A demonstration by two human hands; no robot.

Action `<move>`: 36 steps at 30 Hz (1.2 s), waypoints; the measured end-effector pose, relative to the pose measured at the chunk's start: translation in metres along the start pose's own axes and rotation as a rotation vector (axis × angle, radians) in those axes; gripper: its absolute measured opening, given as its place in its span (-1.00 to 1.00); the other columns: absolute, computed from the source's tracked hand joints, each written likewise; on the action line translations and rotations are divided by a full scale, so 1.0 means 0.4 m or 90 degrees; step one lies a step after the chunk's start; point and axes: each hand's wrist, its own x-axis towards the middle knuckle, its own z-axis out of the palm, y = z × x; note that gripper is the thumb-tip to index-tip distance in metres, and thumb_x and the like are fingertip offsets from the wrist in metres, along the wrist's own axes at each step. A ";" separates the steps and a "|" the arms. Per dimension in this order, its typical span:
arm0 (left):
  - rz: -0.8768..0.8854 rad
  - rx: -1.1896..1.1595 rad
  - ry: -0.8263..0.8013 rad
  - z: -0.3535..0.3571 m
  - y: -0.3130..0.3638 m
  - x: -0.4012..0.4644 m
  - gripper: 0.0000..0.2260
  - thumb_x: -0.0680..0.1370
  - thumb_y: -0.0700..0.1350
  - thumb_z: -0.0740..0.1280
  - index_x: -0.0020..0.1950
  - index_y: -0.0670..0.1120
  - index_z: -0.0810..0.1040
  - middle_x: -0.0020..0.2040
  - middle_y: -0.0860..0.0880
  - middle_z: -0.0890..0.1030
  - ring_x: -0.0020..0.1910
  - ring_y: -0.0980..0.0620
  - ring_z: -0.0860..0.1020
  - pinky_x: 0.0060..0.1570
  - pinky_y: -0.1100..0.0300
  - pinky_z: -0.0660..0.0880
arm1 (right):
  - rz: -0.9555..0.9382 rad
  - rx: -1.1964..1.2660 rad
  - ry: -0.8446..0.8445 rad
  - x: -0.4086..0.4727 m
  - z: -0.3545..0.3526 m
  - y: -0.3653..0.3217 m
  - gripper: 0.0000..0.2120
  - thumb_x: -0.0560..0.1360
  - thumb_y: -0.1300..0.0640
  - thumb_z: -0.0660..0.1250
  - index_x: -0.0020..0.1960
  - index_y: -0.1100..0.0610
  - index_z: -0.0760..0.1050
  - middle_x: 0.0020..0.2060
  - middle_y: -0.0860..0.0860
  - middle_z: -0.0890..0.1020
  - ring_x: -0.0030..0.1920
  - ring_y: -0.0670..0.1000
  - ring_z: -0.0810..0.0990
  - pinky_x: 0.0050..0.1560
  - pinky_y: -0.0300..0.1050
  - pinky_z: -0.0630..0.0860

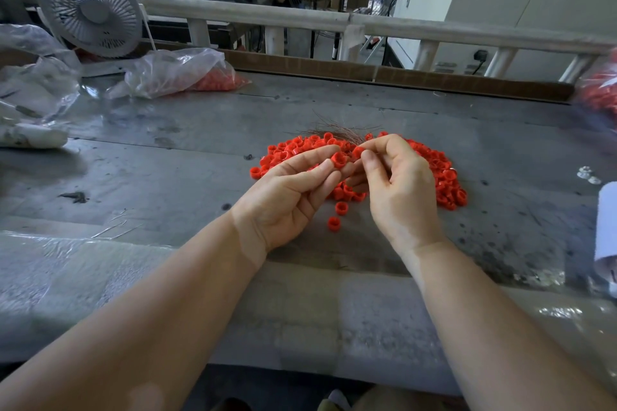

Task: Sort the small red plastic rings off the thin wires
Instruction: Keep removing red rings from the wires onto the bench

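Two bare arms reach over the near edge of the scratched grey metal table [140, 150]. Two loose small red plastic rings [337, 215] lie on it between the wrists, near the six o'clock side of the pile.

The left hand [287, 197] is palm up, and its grip pinches one red ring [340, 159] between thumb and fingertip. The right hand [397, 187] is just beside it at three o'clock. Its grip is pressed together on another red ring [358, 152], or on a wire in it. I cannot tell which.

Under and behind the hands sits the big heap of red rings [444, 177]. At its twelve o'clock edge lies a bunch of thin brown wires [337, 130], touching the rings.

Farther off, at ten o'clock, a clear plastic bag [173, 72] holds more red bits, with a grey fan [90, 8] behind it.

What could go wrong? I think a ring could pop out of the fingers and roll away, since it is tiny and smooth. A thin wire could poke a finger or bend if pulled too fast. A freed ring could drop back into the heap and get mixed up with rings that have wires.
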 end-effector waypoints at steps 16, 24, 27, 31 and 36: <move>0.021 -0.012 -0.022 -0.001 -0.004 0.003 -0.81 0.32 -0.31 0.31 -0.21 -0.15 0.70 -0.17 -0.15 0.69 -0.13 0.00 0.67 -0.25 0.35 0.57 | 0.137 0.131 -0.108 -0.004 0.005 -0.011 -0.77 0.55 0.31 0.22 -0.18 0.05 0.50 -0.34 0.03 0.65 -0.30 0.02 0.67 -0.22 0.09 0.63; 0.065 0.002 0.033 -0.010 -0.004 0.012 -0.81 0.32 -0.32 0.31 -0.22 -0.16 0.70 -0.19 -0.13 0.69 -0.15 0.01 0.67 -0.29 0.35 0.56 | 0.137 0.122 -0.063 -0.001 -0.003 -0.005 -0.79 0.53 0.30 0.26 -0.18 0.04 0.53 -0.31 -0.01 0.62 -0.38 -0.09 0.62 -0.43 -0.24 0.53; 0.075 0.011 0.053 -0.009 -0.005 0.012 -0.83 0.31 -0.32 0.32 -0.21 -0.18 0.69 -0.19 -0.14 0.69 -0.16 -0.01 0.68 -0.29 0.34 0.57 | 0.115 0.151 -0.030 0.004 -0.009 -0.008 -0.76 0.49 0.29 0.32 -0.21 -0.02 0.57 -0.35 -0.07 0.62 -0.33 -0.12 0.59 -0.43 -0.30 0.47; 0.084 0.035 0.062 -0.007 -0.007 0.013 -0.83 0.35 -0.33 0.31 -0.11 -0.20 0.62 -0.20 -0.12 0.69 -0.18 0.01 0.67 -0.25 0.32 0.58 | 0.119 0.218 -0.033 0.004 -0.009 -0.012 -0.77 0.46 0.32 0.36 -0.23 0.00 0.58 -0.36 -0.05 0.66 -0.32 -0.10 0.62 -0.42 -0.31 0.46; 0.084 0.061 0.066 -0.001 -0.010 0.012 -0.83 0.45 -0.36 0.26 -0.11 -0.18 0.61 -0.21 -0.10 0.69 -0.19 0.03 0.67 -0.20 0.32 0.59 | 0.093 0.216 -0.027 0.003 -0.010 -0.015 -0.77 0.43 0.33 0.38 -0.23 0.00 0.56 -0.37 -0.06 0.64 -0.31 -0.08 0.60 -0.40 -0.29 0.48</move>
